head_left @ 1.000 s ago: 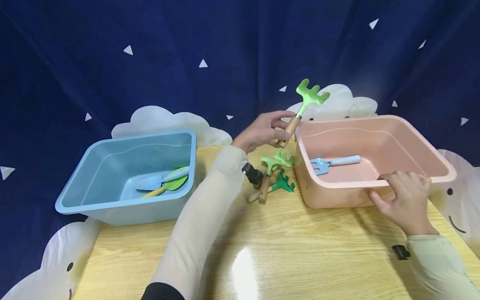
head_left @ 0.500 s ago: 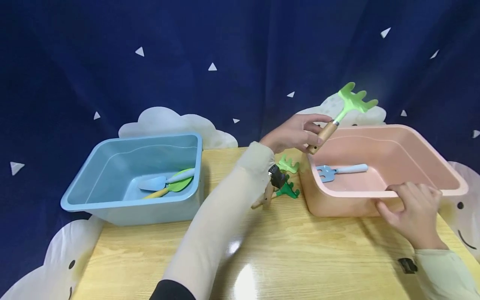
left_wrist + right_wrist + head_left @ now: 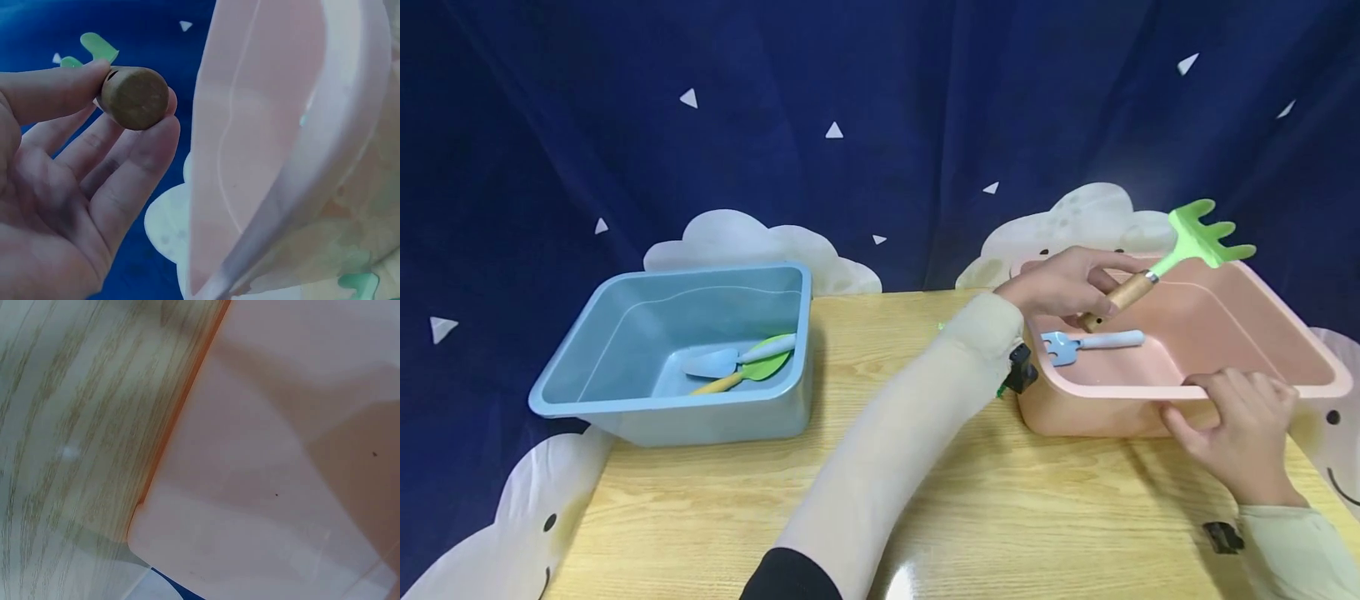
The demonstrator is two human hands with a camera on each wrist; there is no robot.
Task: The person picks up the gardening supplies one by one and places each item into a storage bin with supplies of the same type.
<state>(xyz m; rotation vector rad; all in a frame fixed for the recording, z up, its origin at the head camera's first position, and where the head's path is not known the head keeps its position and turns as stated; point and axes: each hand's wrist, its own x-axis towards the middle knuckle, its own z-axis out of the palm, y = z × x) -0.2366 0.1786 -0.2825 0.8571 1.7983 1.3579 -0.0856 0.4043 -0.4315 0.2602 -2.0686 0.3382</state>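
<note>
Pinching the green rake (image 3: 1163, 265) near the end of its wooden handle with the left hand (image 3: 1071, 283), across the far side of the pink tub (image 3: 1112, 391) in the head view. Gripping that tub's near rim with the right hand (image 3: 1247, 425), well apart from the left. Could twist or tip out of the pinch, being held so close to the handle's end with nothing under the tines. Could snag tines on the far rim if lowered at this slant; cannot tell how high above. Could knock the blue fork (image 3: 1108, 340) if dropped. Could tilt or drag the pink tub by leaning on its near rim. Could brush the green pieces (image 3: 361, 285) with the left sleeve (image 3: 895, 450), being mostly hidden, left of the tub on the worktop (image 3: 1075, 517).

Inside the pink tub, see the blue fork, flat toward the left. Inside the blue tub (image 3: 670, 406), see a blue trowel (image 3: 711, 364) overlapping a green trowel (image 3: 767, 368), near the right wall.
</note>
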